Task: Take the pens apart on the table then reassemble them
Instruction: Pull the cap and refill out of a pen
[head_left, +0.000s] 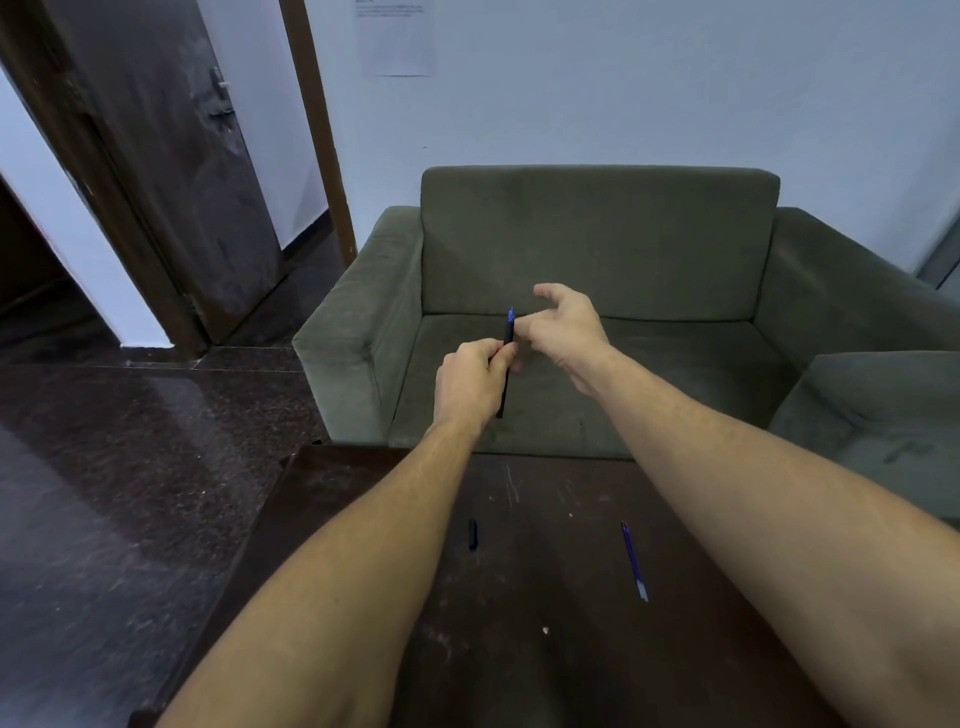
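Note:
My left hand (467, 382) grips a black pen barrel (506, 358) upright, held out over the far edge of the table. A blue refill tip (511, 314) sticks out of the barrel's top. My right hand (566, 327) is right beside the top of the barrel, fingers spread and loosely bent, with a fingertip close to the blue tip; whether it touches is unclear. On the dark table (519, 649) lie a small black pen piece (472, 534) and a loose blue refill (635, 561).
A green sofa (597, 249) stands just beyond the table, with a second green seat (883, 415) at the right. A dark door (171, 171) stands open at the left. The floor (104, 493) is dark polished stone.

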